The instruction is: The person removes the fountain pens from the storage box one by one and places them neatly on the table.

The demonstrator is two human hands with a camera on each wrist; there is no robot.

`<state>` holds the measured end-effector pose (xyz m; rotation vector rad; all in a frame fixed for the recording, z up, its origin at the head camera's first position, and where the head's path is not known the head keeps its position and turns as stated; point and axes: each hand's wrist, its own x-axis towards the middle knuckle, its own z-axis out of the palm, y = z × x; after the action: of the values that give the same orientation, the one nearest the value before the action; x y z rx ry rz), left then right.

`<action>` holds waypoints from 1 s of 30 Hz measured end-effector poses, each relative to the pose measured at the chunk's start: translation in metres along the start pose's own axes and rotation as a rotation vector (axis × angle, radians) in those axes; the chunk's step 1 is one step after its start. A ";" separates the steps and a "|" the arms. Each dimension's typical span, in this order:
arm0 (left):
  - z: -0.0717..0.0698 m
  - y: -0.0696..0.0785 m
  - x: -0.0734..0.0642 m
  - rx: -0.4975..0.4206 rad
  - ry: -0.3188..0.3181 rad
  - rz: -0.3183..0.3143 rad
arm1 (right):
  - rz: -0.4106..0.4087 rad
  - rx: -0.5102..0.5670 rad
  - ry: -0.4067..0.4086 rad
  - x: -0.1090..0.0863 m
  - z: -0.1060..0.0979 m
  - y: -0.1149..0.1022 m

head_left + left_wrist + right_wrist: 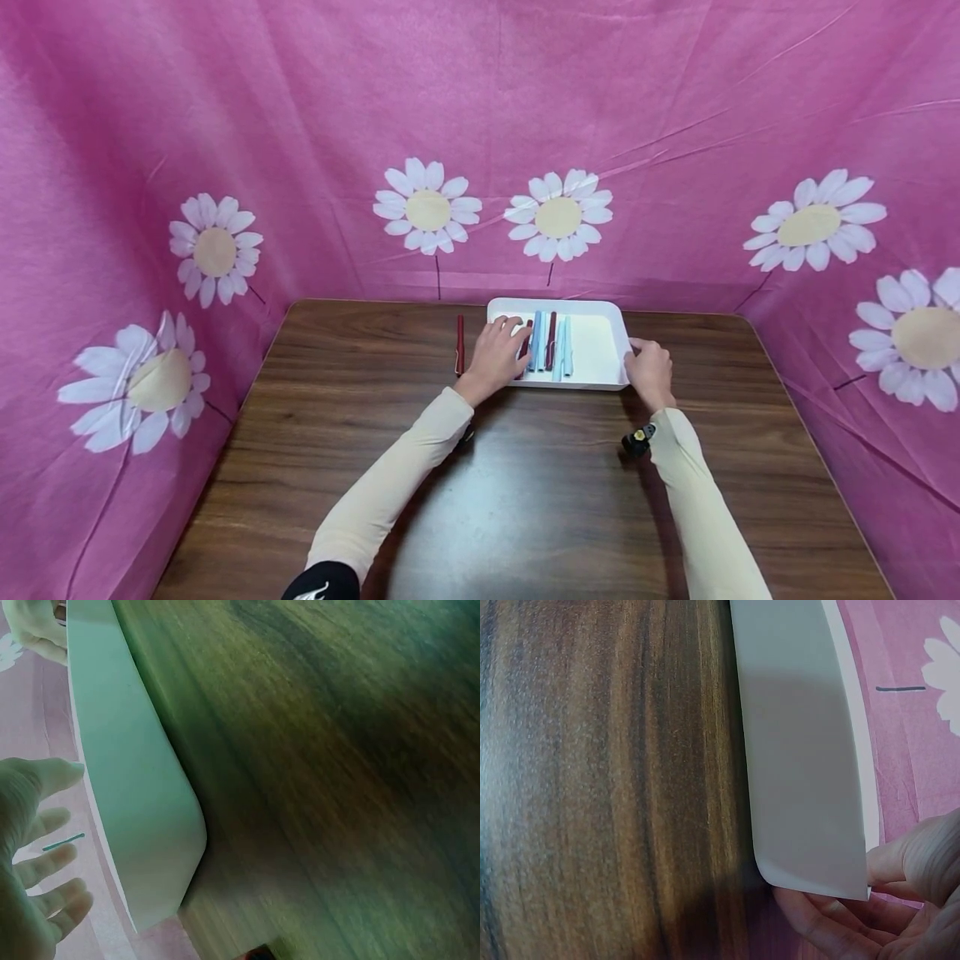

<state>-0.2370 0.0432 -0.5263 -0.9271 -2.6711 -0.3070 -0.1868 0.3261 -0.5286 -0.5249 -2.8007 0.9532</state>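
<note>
1. The leftmost dark red pen (527, 337) in the white tray (597, 343) lies just right of the left hand (492, 355), at its fingertips and much nearer to it than to the right hand (652, 372); its long axis runs away from the person, tilting slightly right at the far end
2. Left fingers and thumb look spread apart, with nothing seen between them in the wrist view; whether they touch that pen, I cannot tell
3. Right thumb and fingers pinch the tray's right end
4. The pen looks slim, dark and partly hidden, with blue pens (541, 342) beside it
</note>
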 end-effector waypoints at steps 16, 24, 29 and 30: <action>0.006 0.009 -0.005 0.052 -0.247 -0.052 | 0.008 0.003 -0.021 -0.006 0.004 0.000; 0.009 0.013 -0.003 -0.046 -0.282 -0.119 | 0.018 0.001 -0.014 -0.006 0.003 0.000; 0.010 0.018 0.002 -0.079 -0.302 -0.174 | 0.012 -0.001 -0.009 -0.002 0.002 0.000; 0.009 0.019 0.002 -0.082 -0.310 -0.187 | 0.012 -0.004 -0.007 -0.002 0.002 0.000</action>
<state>-0.2287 0.0621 -0.5323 -0.8052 -3.0599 -0.3405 -0.1858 0.3245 -0.5300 -0.5409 -2.8091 0.9539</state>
